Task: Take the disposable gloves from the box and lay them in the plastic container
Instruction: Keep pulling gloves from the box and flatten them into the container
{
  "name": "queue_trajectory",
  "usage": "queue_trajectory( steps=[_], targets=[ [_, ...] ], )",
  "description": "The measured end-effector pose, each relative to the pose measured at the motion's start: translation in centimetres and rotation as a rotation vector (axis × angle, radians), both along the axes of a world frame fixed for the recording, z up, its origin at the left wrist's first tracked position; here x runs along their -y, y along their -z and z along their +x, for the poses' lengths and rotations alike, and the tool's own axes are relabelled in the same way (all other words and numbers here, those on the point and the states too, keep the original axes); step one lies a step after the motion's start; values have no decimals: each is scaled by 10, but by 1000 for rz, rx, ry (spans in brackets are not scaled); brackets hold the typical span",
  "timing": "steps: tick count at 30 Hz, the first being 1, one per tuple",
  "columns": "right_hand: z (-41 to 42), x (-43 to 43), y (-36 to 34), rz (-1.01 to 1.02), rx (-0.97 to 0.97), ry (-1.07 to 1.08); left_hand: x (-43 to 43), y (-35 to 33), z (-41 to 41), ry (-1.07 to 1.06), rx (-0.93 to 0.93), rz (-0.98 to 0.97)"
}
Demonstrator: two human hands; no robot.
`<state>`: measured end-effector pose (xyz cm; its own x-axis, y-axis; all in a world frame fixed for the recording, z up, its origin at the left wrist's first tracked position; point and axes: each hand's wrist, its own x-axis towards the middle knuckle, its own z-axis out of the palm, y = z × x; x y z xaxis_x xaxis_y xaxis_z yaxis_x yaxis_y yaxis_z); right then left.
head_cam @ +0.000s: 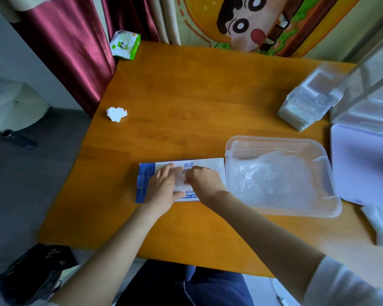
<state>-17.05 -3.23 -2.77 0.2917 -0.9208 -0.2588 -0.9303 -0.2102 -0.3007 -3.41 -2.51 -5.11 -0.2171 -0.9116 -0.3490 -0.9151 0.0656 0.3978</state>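
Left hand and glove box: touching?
Touching. Head view shows the left hand pressed flat on the glove box top, while the right hand pinches a glove at its opening.

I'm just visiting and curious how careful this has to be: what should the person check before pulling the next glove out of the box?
1. Is the box steadied? ok: the left hand rests on it.
2. Is the right hand at the box opening? ok.
3. Is it pinching anything? cannot tell: the hand hides the spot.
4. Is the plastic container uncovered and right beside the box? ok.
5. Is there room above the gloves lying in it? ok.
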Motion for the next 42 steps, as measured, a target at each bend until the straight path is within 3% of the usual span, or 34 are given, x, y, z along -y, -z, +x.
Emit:
queue_trajectory(
  steps=[9,12,16,25,35,40,42],
  targets=[
    [-4,8,-6,-14,-81,165,2,-2,1,-2,14,-5],
    [-3,3,-10,-43,-100,65,2,-3,1,4,3,-26],
    [-1,-5,-5,-279,-135,-148,2,-4,4,25,-21,-64],
    [6,7,-6,-85,-280,-206,17,-5,2,119,70,7],
    [0,18,-27,-421,-3,-64,19,-7,3,127,69,39],
    [1,14,-7,18,-40,-48,19,-6,3,114,72,31],
    [5,11,0,69,-14,38,18,-6,3,100,50,24]
  ],
)
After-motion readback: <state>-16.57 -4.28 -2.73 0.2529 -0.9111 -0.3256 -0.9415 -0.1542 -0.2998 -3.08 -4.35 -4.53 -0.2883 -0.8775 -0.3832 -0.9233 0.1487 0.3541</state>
